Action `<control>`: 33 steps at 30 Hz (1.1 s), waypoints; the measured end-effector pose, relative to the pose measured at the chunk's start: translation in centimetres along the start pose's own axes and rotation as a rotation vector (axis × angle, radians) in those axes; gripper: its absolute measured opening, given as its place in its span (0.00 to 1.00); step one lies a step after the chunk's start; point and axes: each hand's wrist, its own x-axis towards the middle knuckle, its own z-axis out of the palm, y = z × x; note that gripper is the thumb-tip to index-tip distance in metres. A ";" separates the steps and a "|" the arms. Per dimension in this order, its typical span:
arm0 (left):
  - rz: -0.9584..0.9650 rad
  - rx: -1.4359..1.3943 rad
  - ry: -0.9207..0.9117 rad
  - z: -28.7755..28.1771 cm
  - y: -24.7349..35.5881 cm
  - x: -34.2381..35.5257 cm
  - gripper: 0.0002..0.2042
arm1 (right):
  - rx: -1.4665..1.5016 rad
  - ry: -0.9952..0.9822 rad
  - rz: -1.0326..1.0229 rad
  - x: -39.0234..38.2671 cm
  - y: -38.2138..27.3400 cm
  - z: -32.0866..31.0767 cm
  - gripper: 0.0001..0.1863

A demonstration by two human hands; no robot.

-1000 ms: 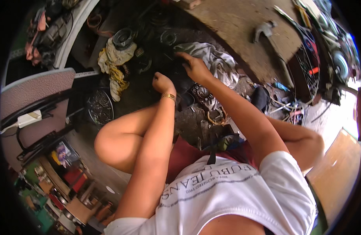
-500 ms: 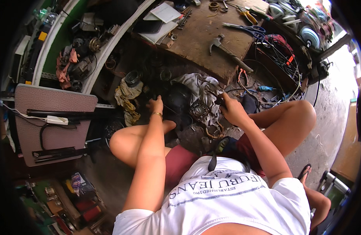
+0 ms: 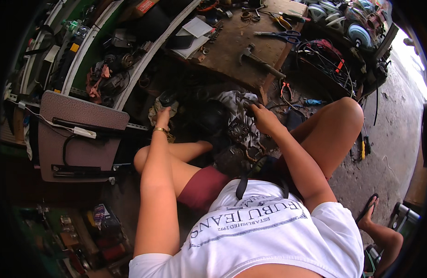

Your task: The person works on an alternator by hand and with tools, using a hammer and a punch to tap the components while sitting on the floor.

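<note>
At the left of the work area, my left hand (image 3: 163, 114) reaches onto a crumpled stained cloth (image 3: 156, 105) beside a dark cylindrical part (image 3: 168, 97), its fingers curled on something too dark to name. My right hand (image 3: 262, 116) is closed around a small dark object that I cannot make out, just above the grey rag (image 3: 234, 99). Between my hands sits a large black rounded item (image 3: 206, 116), and a ribbed metal part (image 3: 237, 130) rests on the rag below my right hand.
Ahead, a wooden board (image 3: 222, 65) carries a hammer (image 3: 248, 56), scissors (image 3: 278, 36) and papers. A cable box (image 3: 327, 65) stands right of it. Shelving and a padded panel (image 3: 79, 153) are at left. Another person's leg (image 3: 387, 238) lies at lower right.
My left hand has moved left to the stained cloth. My right hand has shifted rightward with the dark object in it. The other person's leg has come into view as my view shifted.
</note>
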 end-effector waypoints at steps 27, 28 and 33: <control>-0.179 0.105 0.607 16.1 -8.1 0.7 0.11 | -0.257 -0.499 -0.066 7.2 -5.7 -4.4 0.22; -0.204 0.119 0.611 16.3 -7.9 0.7 0.10 | -0.244 -0.544 -0.080 7.2 -6.1 -4.5 0.23; -0.169 0.096 0.600 16.0 -8.2 1.2 0.11 | -0.203 -0.727 -0.096 5.8 -6.4 -3.6 0.26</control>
